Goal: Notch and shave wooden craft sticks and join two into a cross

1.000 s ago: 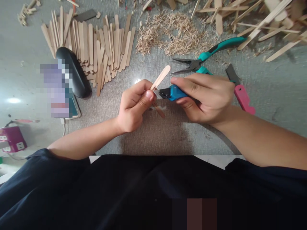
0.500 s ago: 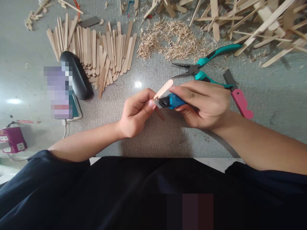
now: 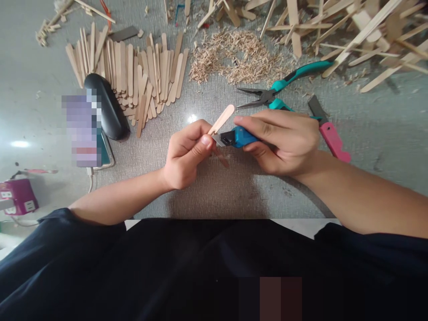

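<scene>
Between the thumb and fingers of my left hand [image 3: 185,154] is a wooden craft stick [image 3: 223,118], its rounded end slanting up to the right. My right hand [image 3: 284,141] is closed around a blue utility knife [image 3: 245,137]. The knife's short metal blade reaches left to the stick, right beside my left thumb tip. A small notch or dark spot shows on the stick where the blade meets it. Part of the stick and the rest of the knife handle are hidden by my fingers and palm.
Teal-handled needle-nose pliers [image 3: 267,96] lie beyond my right hand, beside a pink-handled cutter [image 3: 335,141]. Wood shavings [image 3: 240,58] are heaped at the back. Craft sticks [image 3: 127,71] lie in rows at left, near a black case [image 3: 107,107] and a phone [image 3: 82,133]. Loose sticks [image 3: 364,31] pile up back right.
Both hands, with the stick and the knife, have shifted slightly left and up. The blade stays against the stick. The camera view has moved a little too.
</scene>
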`<control>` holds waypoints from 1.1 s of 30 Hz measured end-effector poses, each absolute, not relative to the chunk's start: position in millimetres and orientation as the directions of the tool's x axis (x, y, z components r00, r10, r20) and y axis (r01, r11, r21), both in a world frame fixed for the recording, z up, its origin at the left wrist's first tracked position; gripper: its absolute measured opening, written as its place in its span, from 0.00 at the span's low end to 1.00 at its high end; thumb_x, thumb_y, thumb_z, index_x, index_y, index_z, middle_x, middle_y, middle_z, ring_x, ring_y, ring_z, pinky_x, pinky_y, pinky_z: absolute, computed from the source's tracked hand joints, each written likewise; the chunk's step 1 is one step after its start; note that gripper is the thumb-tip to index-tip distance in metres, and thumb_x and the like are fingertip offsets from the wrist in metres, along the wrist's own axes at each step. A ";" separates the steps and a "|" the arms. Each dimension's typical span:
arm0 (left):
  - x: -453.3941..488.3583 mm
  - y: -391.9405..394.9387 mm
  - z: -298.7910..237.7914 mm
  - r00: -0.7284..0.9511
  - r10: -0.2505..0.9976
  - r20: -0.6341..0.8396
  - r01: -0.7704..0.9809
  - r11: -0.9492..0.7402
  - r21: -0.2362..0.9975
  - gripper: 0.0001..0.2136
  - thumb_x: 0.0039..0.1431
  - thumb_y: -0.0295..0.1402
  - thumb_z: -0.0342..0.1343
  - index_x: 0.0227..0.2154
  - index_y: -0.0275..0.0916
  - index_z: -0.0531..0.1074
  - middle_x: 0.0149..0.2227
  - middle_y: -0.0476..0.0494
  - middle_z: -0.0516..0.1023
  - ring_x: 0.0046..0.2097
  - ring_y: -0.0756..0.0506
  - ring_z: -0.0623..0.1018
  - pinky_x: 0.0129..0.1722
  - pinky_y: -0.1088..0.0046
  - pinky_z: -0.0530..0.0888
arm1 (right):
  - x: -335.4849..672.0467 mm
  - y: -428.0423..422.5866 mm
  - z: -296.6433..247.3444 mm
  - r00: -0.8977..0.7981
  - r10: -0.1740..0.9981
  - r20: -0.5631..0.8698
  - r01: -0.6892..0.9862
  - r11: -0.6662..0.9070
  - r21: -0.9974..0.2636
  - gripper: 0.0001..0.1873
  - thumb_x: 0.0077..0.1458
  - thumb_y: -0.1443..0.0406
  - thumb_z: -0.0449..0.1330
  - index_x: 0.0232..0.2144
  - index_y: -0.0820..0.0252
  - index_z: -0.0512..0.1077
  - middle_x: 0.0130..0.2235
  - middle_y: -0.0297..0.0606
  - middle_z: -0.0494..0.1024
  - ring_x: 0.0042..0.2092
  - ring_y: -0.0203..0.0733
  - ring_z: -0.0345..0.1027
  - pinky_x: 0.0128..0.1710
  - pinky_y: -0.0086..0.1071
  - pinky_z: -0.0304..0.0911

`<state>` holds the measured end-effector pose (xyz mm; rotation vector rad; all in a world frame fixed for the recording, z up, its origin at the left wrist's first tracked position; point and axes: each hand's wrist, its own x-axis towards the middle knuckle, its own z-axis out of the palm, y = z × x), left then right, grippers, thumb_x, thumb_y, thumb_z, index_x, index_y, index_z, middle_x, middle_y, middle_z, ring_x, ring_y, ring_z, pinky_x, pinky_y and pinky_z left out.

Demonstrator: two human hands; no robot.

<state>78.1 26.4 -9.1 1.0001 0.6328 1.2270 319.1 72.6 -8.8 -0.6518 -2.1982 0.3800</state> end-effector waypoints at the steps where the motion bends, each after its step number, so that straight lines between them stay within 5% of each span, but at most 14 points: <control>1: 78.1 26.5 -9.3 0.262 0.959 0.112 -0.466 0.024 0.884 0.21 0.75 0.53 0.67 0.34 0.42 0.72 0.25 0.56 0.64 0.22 0.55 0.61 0.27 0.74 0.77 | 319.2 73.2 -9.4 -0.556 0.558 0.616 0.323 0.828 -0.458 0.31 0.81 0.51 0.60 0.80 0.41 0.70 0.48 0.40 0.90 0.41 0.45 0.85 0.38 0.38 0.77; 10: 79.3 24.6 -6.0 0.320 0.946 0.059 -0.440 0.093 0.893 0.23 0.72 0.52 0.70 0.31 0.41 0.71 0.28 0.52 0.72 0.28 0.51 0.77 0.33 0.73 0.82 | 319.0 72.2 -14.2 -0.572 0.534 0.622 0.350 0.845 -0.404 0.25 0.82 0.50 0.59 0.72 0.49 0.78 0.49 0.39 0.90 0.43 0.41 0.86 0.40 0.34 0.79; 20: 83.4 33.9 -12.1 0.096 0.992 0.079 -0.360 -0.039 0.932 0.19 0.77 0.51 0.65 0.36 0.43 0.75 0.21 0.58 0.57 0.20 0.55 0.53 0.20 0.74 0.53 | 319.8 72.4 -6.9 -0.499 0.607 0.618 0.395 0.795 -0.461 0.22 0.80 0.52 0.60 0.66 0.53 0.82 0.48 0.43 0.92 0.44 0.47 0.89 0.39 0.38 0.81; 33: 72.1 32.0 -7.9 0.004 0.995 0.101 -0.168 -0.099 0.981 0.15 0.79 0.47 0.65 0.39 0.41 0.82 0.24 0.53 0.77 0.24 0.52 0.76 0.27 0.75 0.76 | 309.6 58.4 -4.5 -0.438 0.797 0.415 0.742 0.581 -0.333 0.22 0.80 0.49 0.61 0.58 0.57 0.84 0.49 0.49 0.91 0.47 0.56 0.86 0.46 0.47 0.77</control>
